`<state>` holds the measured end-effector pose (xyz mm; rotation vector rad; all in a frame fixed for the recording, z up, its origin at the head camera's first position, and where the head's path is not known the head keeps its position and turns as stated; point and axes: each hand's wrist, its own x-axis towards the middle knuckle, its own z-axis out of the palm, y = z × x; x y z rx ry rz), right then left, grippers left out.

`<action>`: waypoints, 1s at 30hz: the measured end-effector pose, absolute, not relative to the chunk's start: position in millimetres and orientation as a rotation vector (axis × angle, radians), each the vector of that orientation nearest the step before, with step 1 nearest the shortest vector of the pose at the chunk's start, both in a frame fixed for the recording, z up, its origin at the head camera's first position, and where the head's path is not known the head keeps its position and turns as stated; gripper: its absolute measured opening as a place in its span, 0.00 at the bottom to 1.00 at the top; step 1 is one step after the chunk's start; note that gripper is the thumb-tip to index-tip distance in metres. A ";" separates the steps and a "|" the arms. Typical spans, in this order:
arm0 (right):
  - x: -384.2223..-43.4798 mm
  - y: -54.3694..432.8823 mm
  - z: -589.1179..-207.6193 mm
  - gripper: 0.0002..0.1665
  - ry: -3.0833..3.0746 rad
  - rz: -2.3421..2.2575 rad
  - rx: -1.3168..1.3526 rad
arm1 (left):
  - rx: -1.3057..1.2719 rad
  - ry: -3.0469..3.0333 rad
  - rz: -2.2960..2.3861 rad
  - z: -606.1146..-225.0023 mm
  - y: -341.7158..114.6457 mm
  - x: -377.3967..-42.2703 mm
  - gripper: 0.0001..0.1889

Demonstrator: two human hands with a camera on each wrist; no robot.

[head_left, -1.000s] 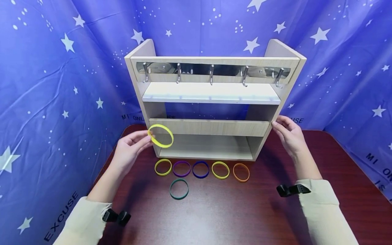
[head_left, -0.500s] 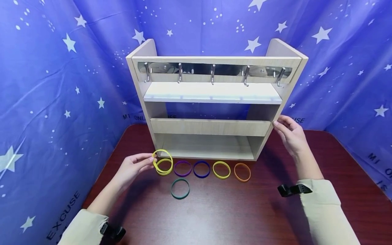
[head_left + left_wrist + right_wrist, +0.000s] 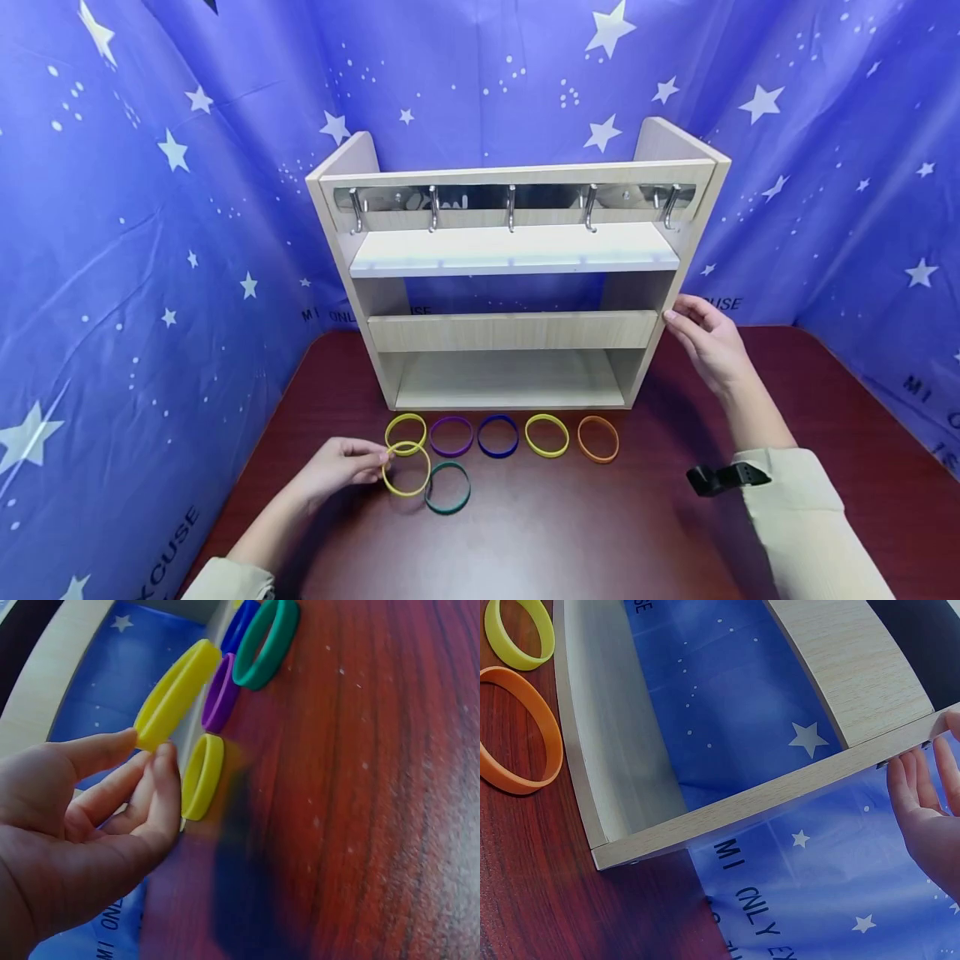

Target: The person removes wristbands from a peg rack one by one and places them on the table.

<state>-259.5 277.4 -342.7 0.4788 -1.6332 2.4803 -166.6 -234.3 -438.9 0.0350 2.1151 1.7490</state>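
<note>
My left hand (image 3: 341,468) pinches a yellow wristband (image 3: 174,694) between thumb and fingertips. In the head view this band overlaps the teal wristband (image 3: 447,510) and another yellow wristband (image 3: 387,435), which lie on the table. My right hand (image 3: 708,343) grips the right side panel of the wooden rack (image 3: 513,332), its thumb at the front edge and its fingers along the outer face in the right wrist view. Along the rack's foot lie a purple wristband (image 3: 452,455), a blue one (image 3: 498,455), a second yellow one (image 3: 547,454) and an orange one (image 3: 551,742).
A metal strip with several hooks (image 3: 512,208) runs across the rack's top, with nothing hanging on them. Below sit a white shelf (image 3: 513,254) and a lower crossbar. Starry blue cloth (image 3: 225,208) surrounds the dark red table (image 3: 562,542) at the back and sides.
My left hand has come down and toward me with the yellow wristband, from before the rack to beside the teal one. My right hand keeps its hold; the head view has tilted up slightly.
</note>
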 end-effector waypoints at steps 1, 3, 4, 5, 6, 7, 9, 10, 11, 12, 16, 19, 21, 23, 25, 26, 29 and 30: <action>-258.3 278.1 -343.4 0.14 -1.638 2.480 0.482 | 0.049 2.116 1.727 -442.5 -233.7 -164.5 0.21; -256.9 279.2 -343.5 0.13 -1.639 2.476 0.490 | 0.073 2.128 1.689 -447.7 -232.1 -161.7 0.20; -256.4 279.7 -343.3 0.13 -1.638 2.474 0.494 | 0.086 2.145 1.668 -449.1 -231.5 -160.9 0.20; -256.3 280.0 -343.0 0.13 -1.634 2.474 0.496 | 0.095 2.167 1.650 -449.8 -231.2 -160.1 0.19; -256.2 280.0 -342.8 0.13 -1.631 2.478 0.496 | 0.102 2.194 1.630 -450.0 -231.3 -159.5 0.18; -256.1 279.6 -342.8 0.12 -1.634 2.477 0.489 | 0.102 2.228 1.604 -449.8 -231.5 -158.7 0.18; -255.9 278.6 -343.4 0.12 -1.626 2.494 0.473 | 0.097 2.311 1.540 -449.3 -232.6 -156.7 0.15; -255.7 278.0 -344.0 0.12 -1.620 2.504 0.464 | 0.096 2.357 1.502 -449.3 -233.2 -155.7 0.14; -255.6 277.5 -344.7 0.12 -1.616 2.511 0.454 | 0.091 2.394 1.470 -449.4 -233.7 -154.6 0.13; -255.2 277.0 -345.3 0.13 -1.613 2.517 0.444 | 0.088 2.430 1.436 -449.9 -233.9 -153.4 0.12; -254.8 276.0 -346.8 0.14 -1.617 2.512 0.410 | 0.054 2.571 1.310 -451.9 -231.9 -152.1 0.09; -256.6 274.2 -345.0 0.13 -1.632 2.503 0.400 | 0.012 2.672 1.217 -450.3 -230.2 -154.2 0.07; -258.2 272.7 -343.9 0.13 -1.633 2.497 0.405 | 0.006 2.721 1.167 -448.5 -229.8 -155.3 0.06; -259.2 272.0 -343.3 0.13 -1.618 2.497 0.416 | 0.015 2.748 1.129 -445.6 -229.9 -156.6 0.06; -259.5 271.9 -343.7 0.14 -1.601 2.498 0.429 | 0.028 2.751 1.118 -443.9 -229.9 -156.5 0.05; -259.3 271.9 -344.0 0.14 -1.600 2.495 0.433 | 0.035 2.753 1.113 -443.0 -229.8 -156.2 0.06; -259.3 271.6 -344.4 0.14 -1.598 2.492 0.439 | 0.059 2.755 1.098 -440.5 -231.0 -156.2 0.06; -259.4 271.6 -344.5 0.14 -1.600 2.491 0.440 | 0.068 2.765 1.085 -439.3 -231.8 -156.5 0.06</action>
